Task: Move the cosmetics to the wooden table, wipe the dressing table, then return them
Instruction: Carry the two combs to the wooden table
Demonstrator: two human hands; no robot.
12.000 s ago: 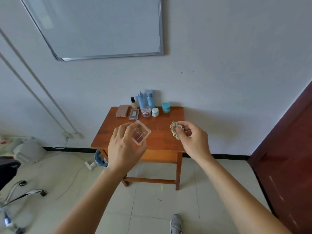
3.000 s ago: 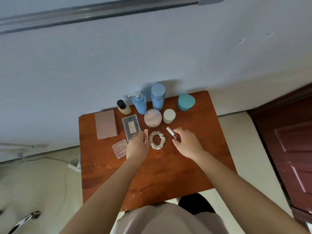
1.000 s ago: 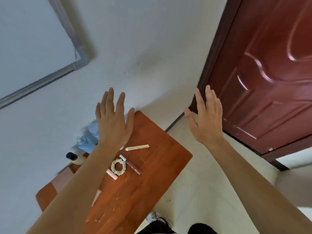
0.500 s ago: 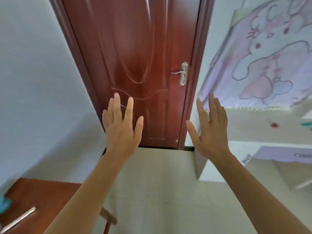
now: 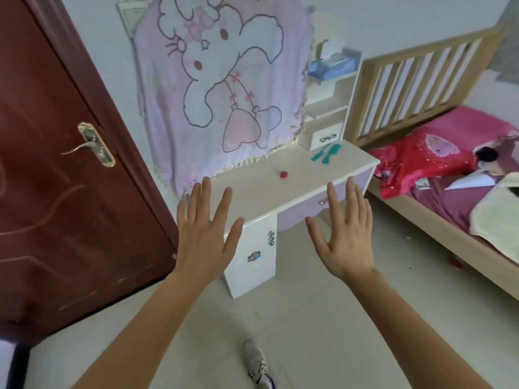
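Observation:
The white dressing table point(image 5: 297, 178) stands ahead against the wall, its mirror draped with a pink cartoon cloth point(image 5: 219, 80). On its top lie a small red round item point(image 5: 284, 174) and two teal combs point(image 5: 326, 153). My left hand point(image 5: 206, 234) and my right hand point(image 5: 344, 234) are raised in front of me, palms forward, fingers spread, holding nothing. Both hover short of the table's front edge. The wooden table and the cosmetics are out of view.
A dark red door point(image 5: 56, 178) with a metal handle point(image 5: 92, 144) is shut at the left. A bed point(image 5: 449, 192) with pink and red bedding and a wooden slatted headboard fills the right. A blue tissue pack point(image 5: 331, 66) sits on the dresser's side shelf. My shoe point(image 5: 259, 366) shows on the tiled floor.
My view has swung right from the wooden table, past the door, to the dressing table. Both hands stay raised and empty after setting items down earlier.

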